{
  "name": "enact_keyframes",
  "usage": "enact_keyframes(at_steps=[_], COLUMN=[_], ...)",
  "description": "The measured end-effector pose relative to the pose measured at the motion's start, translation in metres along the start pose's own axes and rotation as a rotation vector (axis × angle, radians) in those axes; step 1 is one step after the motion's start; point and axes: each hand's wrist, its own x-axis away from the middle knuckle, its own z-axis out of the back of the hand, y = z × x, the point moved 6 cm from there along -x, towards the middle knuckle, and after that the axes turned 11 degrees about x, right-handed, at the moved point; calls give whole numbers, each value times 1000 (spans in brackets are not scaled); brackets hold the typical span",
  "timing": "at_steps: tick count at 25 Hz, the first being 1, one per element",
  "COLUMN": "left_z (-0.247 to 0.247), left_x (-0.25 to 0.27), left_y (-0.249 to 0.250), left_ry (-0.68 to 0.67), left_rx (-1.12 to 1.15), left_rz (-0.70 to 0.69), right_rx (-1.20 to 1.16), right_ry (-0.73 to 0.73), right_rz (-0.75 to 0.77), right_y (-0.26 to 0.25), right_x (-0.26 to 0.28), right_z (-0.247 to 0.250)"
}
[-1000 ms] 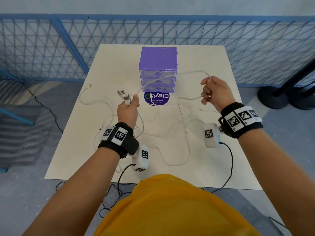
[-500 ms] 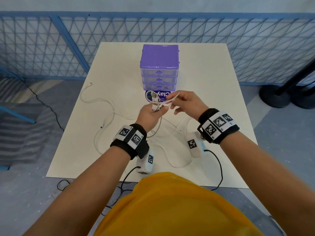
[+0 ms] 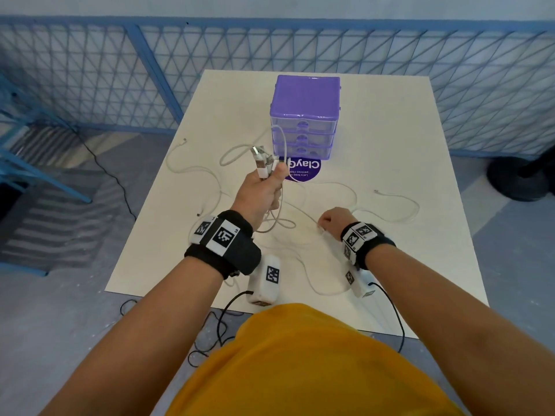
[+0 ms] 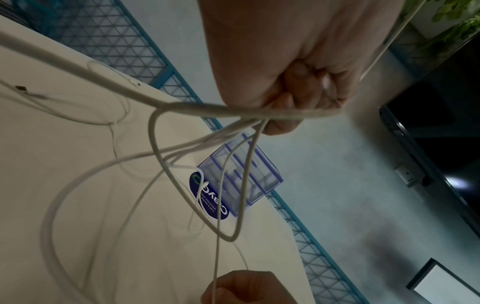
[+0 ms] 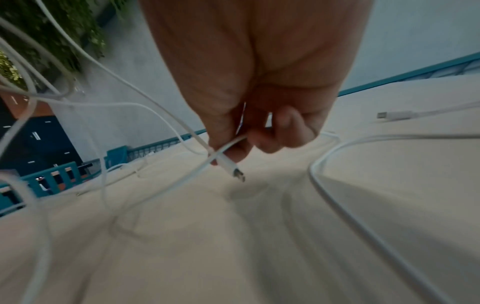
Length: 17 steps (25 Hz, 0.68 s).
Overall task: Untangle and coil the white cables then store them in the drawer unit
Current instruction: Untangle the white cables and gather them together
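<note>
White cables: mostly spread loose across the table, still crossing one another; several plug ends are bunched upright in the left fist.
Left hand: clenched around that bundle, raised in front of the drawer unit.
Right hand: half a second ago it met the left hand at the bundle; now it is down at the table, pinching a single cable end between thumb and fingers.
Meaning: probably another end is being gathered; untangling is under way and coiling not begun.
Drawer unit: drawers closed, nothing stored.
</note>
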Motion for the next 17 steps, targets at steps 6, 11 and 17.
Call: enact_keyframes(at_steps=[6,11,17], left_z=[10,10,1], left_x=[4,7,10], left_y=[-7,-8,-22], left_ry=[45,26,-36], left_rx=[47,37,-40], left_rz=[11,8,64], right_rx=[75,360,153], right_ry=[-109,14,73], right_rz=[37,-35,-100], right_y=[-11,-6,-6], right_x=[3,7,2], right_z=[-11,-15,-1])
